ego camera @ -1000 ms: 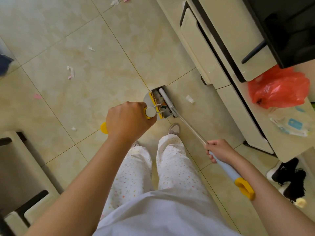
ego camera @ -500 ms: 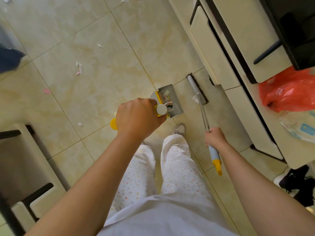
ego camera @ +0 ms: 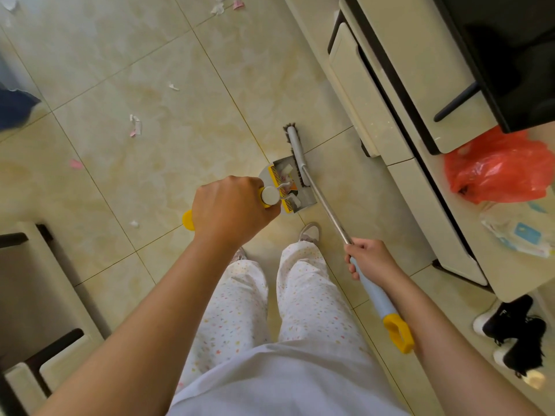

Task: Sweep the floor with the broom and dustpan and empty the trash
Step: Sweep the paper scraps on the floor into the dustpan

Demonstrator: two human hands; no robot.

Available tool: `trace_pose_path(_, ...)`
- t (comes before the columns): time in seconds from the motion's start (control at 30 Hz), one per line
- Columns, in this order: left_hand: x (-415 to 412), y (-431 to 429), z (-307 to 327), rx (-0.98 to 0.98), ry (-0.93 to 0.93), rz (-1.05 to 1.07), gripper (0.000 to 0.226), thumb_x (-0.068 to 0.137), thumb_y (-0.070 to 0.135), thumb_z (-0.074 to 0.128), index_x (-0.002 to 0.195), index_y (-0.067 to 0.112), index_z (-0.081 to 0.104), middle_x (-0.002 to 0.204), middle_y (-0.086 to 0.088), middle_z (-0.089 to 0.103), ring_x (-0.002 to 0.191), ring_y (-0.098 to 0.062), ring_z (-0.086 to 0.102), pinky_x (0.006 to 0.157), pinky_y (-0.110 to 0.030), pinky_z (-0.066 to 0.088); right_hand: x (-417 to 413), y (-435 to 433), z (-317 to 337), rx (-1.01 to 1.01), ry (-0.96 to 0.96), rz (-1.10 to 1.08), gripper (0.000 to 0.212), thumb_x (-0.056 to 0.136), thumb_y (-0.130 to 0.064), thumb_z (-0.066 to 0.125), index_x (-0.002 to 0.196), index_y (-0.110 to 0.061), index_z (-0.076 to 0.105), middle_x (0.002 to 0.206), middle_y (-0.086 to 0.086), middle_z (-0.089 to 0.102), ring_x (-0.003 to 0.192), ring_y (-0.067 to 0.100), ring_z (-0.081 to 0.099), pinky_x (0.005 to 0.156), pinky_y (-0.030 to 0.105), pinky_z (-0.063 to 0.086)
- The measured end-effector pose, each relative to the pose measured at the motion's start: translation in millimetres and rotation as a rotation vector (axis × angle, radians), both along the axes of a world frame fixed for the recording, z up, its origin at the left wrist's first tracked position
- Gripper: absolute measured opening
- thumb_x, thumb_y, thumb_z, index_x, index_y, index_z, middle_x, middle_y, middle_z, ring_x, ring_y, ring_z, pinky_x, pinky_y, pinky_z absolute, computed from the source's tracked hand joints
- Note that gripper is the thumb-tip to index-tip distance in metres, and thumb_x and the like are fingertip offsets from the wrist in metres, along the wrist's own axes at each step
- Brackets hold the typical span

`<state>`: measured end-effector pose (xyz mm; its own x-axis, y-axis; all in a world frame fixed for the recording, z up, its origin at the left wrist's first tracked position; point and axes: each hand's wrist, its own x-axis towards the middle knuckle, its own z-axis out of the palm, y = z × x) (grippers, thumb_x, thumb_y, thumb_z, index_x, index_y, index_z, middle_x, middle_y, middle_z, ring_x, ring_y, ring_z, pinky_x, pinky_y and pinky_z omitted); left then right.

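My left hand (ego camera: 231, 210) grips the top of the dustpan's upright handle, its yellow end showing beside my fist. The grey dustpan (ego camera: 301, 199) with yellow comb teeth stands on the tile floor just ahead of my feet and holds several paper scraps. My right hand (ego camera: 371, 259) grips the broom's pale blue handle (ego camera: 374, 292) above its yellow end loop. The broom's grey head (ego camera: 295, 151) lies against the dustpan's right edge, bristles at its mouth. Loose paper scraps (ego camera: 135, 125) lie on the floor at the left and at the far top (ego camera: 219, 7).
A cream cabinet (ego camera: 399, 94) with dark-edged drawers runs along the right, a red plastic bag (ego camera: 495, 166) and a wipes pack (ego camera: 519, 232) on its top. Black-and-white shoes (ego camera: 513, 334) sit at the lower right. A beige stool (ego camera: 33, 295) stands at the lower left.
The broom head swept left from beside the cabinet up to the dustpan's mouth, pushing a white scrap into the pan. My right hand drew back and outward. The left hand kept holding the dustpan.
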<state>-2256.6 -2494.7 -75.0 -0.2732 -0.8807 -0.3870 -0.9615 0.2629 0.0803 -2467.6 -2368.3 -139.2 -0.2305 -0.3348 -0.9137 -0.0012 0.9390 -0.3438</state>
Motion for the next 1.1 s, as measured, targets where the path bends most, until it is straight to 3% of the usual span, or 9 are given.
trace_pose_path(0.2, 21.8, 11.9, 1.6, -0.015, 0.004, 0.075, 0.044, 0.082, 0.059, 0.053, 0.067, 0.018, 0.060, 0.051, 0.003, 0.047, 0.050, -0.023, 0.049, 0.047, -0.019, 0.022, -7.1, -12.0, -10.5, 0.046, 0.116, 0.104, 0.017, 0.090, -0.001, 0.044, 0.075, -0.007, 0.046, 0.061, 0.011, 0.045, 0.046, 0.019, 0.041, 0.038, 0.020, 0.037)
trace_pose_path(0.47, 64.9, 57.6, 6.3, -0.044, 0.064, 0.475, 0.052, 0.080, 0.059, 0.058, 0.057, 0.014, 0.050, 0.049, 0.001, 0.048, 0.048, -0.026, 0.048, 0.044, -0.020, 0.024, 4.1, -24.4, -10.1, 0.113, 0.155, 0.318, 0.027, 0.090, 0.000, 0.043, 0.067, -0.012, 0.037, 0.062, 0.011, 0.043, 0.047, 0.019, 0.039, 0.035, 0.017, 0.035)
trace_pose_path(0.63, 96.0, 84.9, 9.3, -0.062, 0.071, 0.636, 0.056, 0.081, 0.061, 0.057, 0.054, 0.013, 0.043, 0.048, 0.000, 0.048, 0.046, -0.026, 0.048, 0.044, -0.020, 0.022, 37.0, -36.5, 0.5, 0.126, 0.152, 0.551, 0.016, 0.091, -0.002, 0.043, 0.076, -0.008, 0.045, 0.058, 0.012, 0.046, 0.044, 0.020, 0.042, 0.042, 0.024, 0.038)
trace_pose_path(0.87, 178.6, 132.2, 17.3, -0.058, 0.118, 0.876, 0.056, 0.080, 0.061, 0.056, 0.053, 0.013, 0.045, 0.048, 0.000, 0.050, 0.048, -0.024, 0.051, 0.044, -0.021, 0.028, 126.0, -39.8, 17.3, 0.092, 0.132, 0.810, 0.028, 0.091, -0.009, 0.050, 0.064, -0.003, 0.050, 0.052, 0.012, 0.050, 0.043, 0.022, 0.043, 0.047, 0.028, 0.039)
trace_pose_path(1.0, 240.7, 163.9, 23.8, -0.072, 0.123, 0.974, 0.052, 0.080, 0.061, 0.055, 0.056, 0.014, 0.053, 0.050, 0.001, 0.054, 0.050, -0.021, 0.053, 0.045, -0.021, 0.031, 195.6, -30.2, 27.5, 0.089, 0.111, 0.869, 0.020, 0.090, -0.003, 0.048, 0.071, -0.004, 0.048, 0.042, 0.007, 0.046, 0.028, 0.013, 0.039, 0.036, 0.016, 0.034)
trace_pose_path(1.1, 273.4, 182.0, 27.5, -0.076, 0.131, 1.013, 0.051, 0.080, 0.060, 0.055, 0.056, 0.015, 0.053, 0.050, 0.002, 0.053, 0.050, -0.020, 0.052, 0.045, -0.022, 0.028, 236.7, -25.5, 33.1, 0.082, 0.125, 0.933, 0.024, 0.088, 0.000, 0.046, 0.064, -0.004, 0.047, 0.028, -0.002, 0.042, 0.023, 0.010, 0.037, 0.032, 0.011, 0.031)
